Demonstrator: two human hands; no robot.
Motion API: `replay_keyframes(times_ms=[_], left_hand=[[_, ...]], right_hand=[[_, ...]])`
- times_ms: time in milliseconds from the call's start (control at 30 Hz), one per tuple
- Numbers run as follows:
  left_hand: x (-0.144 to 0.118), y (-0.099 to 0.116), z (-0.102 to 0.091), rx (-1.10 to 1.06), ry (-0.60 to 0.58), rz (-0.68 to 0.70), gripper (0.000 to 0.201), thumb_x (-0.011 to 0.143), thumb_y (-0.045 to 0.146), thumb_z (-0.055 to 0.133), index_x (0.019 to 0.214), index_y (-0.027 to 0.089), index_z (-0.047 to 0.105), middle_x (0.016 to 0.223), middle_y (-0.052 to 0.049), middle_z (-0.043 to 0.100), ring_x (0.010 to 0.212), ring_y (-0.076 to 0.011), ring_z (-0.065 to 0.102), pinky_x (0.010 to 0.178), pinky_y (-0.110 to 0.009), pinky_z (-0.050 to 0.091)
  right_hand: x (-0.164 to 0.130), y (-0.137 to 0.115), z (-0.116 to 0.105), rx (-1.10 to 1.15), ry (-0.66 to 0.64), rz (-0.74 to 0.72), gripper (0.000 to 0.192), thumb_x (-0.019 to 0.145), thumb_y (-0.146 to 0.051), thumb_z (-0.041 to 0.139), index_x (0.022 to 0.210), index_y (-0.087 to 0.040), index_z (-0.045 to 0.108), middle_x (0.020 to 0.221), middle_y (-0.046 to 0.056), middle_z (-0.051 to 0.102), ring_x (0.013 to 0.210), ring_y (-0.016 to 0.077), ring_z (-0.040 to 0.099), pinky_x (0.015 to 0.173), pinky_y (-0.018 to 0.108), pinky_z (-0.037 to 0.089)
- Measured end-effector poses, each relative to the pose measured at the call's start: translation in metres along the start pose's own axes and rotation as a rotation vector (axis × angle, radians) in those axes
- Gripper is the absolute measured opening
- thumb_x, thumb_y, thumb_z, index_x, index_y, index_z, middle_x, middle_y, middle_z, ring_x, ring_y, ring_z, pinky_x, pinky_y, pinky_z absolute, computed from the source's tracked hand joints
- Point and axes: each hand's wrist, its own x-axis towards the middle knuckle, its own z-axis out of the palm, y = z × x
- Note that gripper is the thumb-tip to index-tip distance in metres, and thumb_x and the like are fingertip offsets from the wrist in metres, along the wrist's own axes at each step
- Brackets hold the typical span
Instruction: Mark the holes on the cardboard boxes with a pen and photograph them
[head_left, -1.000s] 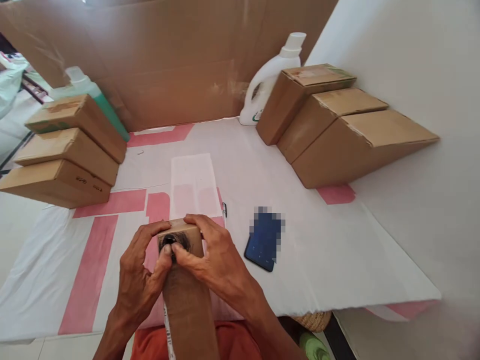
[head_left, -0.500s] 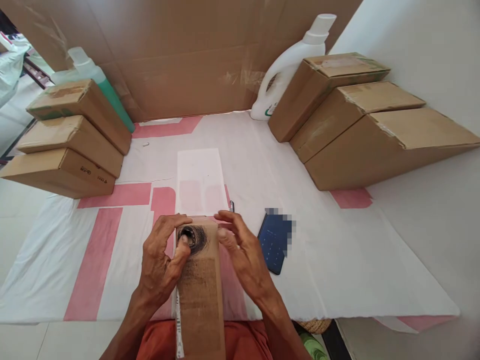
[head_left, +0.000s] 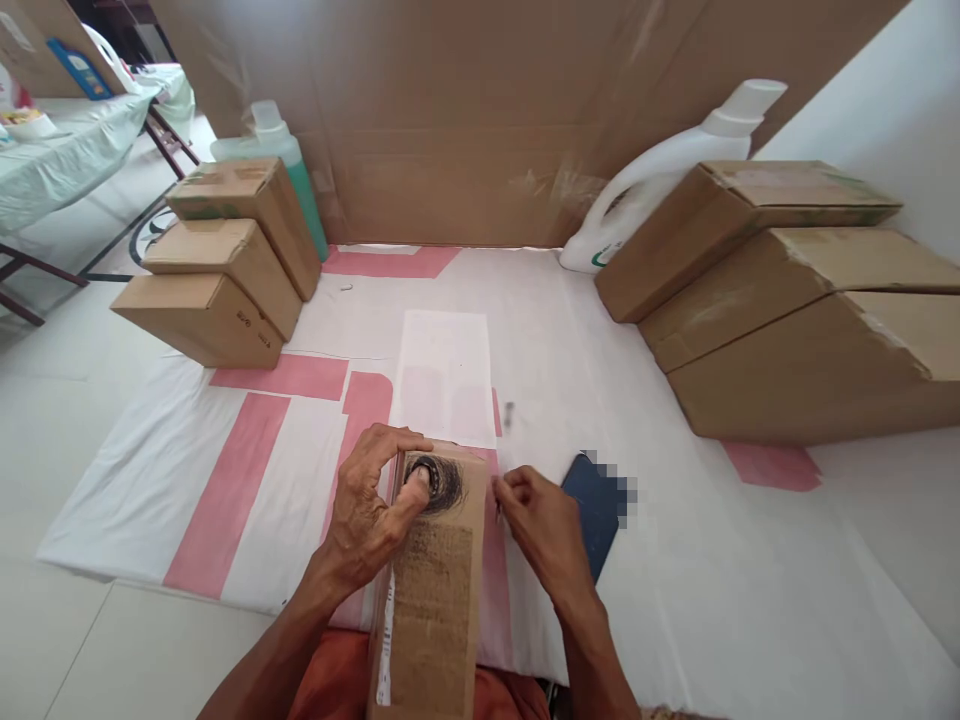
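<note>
A narrow cardboard box stands tilted against my lap at the table edge. My left hand grips its upper left side, fingers over the top edge. The left thumb presses on a small dark ring on the box face, amid black scribbled marks. Just right of the box, my right hand is closed in a pinch; a small dark tip shows below the fingertips, too small to name. A white paper sheet lies beyond the box. Right of the sheet is a small dark object, blurred.
A dark blue phone lies by my right hand. Stacked cardboard boxes and a green-liquid bottle stand at left. More boxes and a white jug stand at right. A cardboard panel closes the back.
My right hand has moved away from the box's upper right edge, and its spread fingers have closed into a pinch. The left hand keeps its hold. The whole view has shifted.
</note>
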Motion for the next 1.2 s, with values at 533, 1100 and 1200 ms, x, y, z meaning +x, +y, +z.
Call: replay_keyframes(times_ms=[533,1100,1200], left_hand=[[-0.014,-0.014,0.005,-0.309,-0.111,-0.058,0.053,0.090,0.049,0.064,0.133,0.021,0.051,0.132,-0.014,0.059,0.121,-0.0303,0.061,0.104,-0.045,0.050],[-0.013,-0.017,0.012,-0.317,-0.145,-0.090,0.058,0.081,0.036,0.068,0.133,0.020,0.049,0.127,-0.013,0.060,0.117,-0.0315,0.063,0.092,-0.043,0.055],[-0.013,-0.017,0.012,-0.309,-0.147,-0.098,0.058,0.080,0.037,0.068,0.133,0.020,0.049,0.125,-0.013,0.061,0.115,-0.0310,0.063,0.091,-0.042,0.054]], right_hand=[[-0.057,-0.064,-0.002,1.012,0.038,-0.541,0.014,0.101,-0.023,0.067,0.110,-0.026,0.077,0.085,0.004,0.078,0.065,0.0156,0.074,0.046,0.020,0.054],[-0.051,-0.060,-0.014,0.688,0.050,-0.586,0.010,0.099,-0.031,0.068,0.099,-0.026,0.077,0.081,0.002,0.074,0.055,0.0139,0.064,0.056,0.027,0.057],[-0.050,-0.057,-0.017,0.660,0.039,-0.590,0.011,0.099,-0.031,0.067,0.094,-0.025,0.076,0.072,0.000,0.071,0.054,0.0143,0.063,0.052,0.026,0.053]])
